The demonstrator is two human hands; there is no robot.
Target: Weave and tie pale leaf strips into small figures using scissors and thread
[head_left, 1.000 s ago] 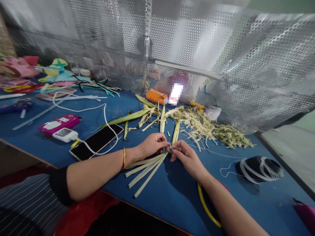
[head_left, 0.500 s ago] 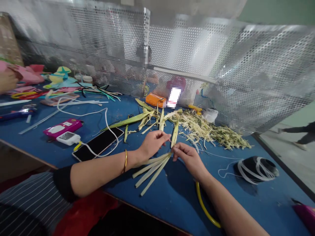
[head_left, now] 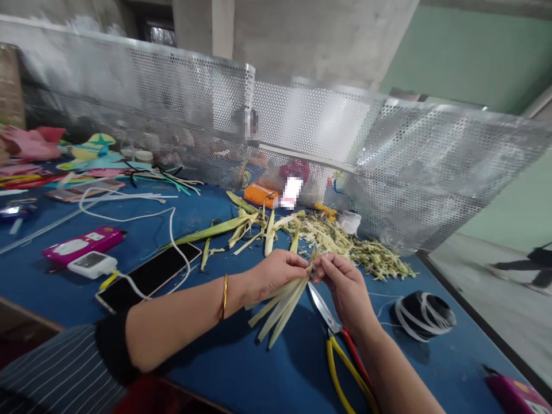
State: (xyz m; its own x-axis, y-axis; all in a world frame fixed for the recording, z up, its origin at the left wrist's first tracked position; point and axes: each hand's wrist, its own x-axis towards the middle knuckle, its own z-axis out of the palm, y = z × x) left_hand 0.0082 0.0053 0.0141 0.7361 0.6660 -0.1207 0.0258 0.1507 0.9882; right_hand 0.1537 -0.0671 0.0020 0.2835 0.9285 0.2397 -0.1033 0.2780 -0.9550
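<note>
My left hand point(head_left: 282, 273) is closed, its thumb and fingers pinching a bundle of pale corn husk strips point(head_left: 281, 313) near the top. The strips fan out below toward the table's front edge. Pressed against the same gathered end, my right hand point(head_left: 342, 282) is closed with the fingertips together; the exact bit it pinches is too small to make out. Below that hand lies a pair of scissors point(head_left: 330, 319) with red and yellow handles, partly covered by my right forearm. Long husk leaves point(head_left: 215, 229) lie behind my hands.
A heap of shredded husk point(head_left: 357, 244) sits at the back right. To the right is a black spool with white string point(head_left: 422, 316). On the left are a dark phone point(head_left: 149, 276), a white cable and a magenta device point(head_left: 84, 246). A perforated metal screen point(head_left: 207, 109) borders the back.
My hands have come together at the strips' gathered end, the left moving onto the bundle. The view has tilted upward and turned slightly right. The scissors now show beside my right forearm.
</note>
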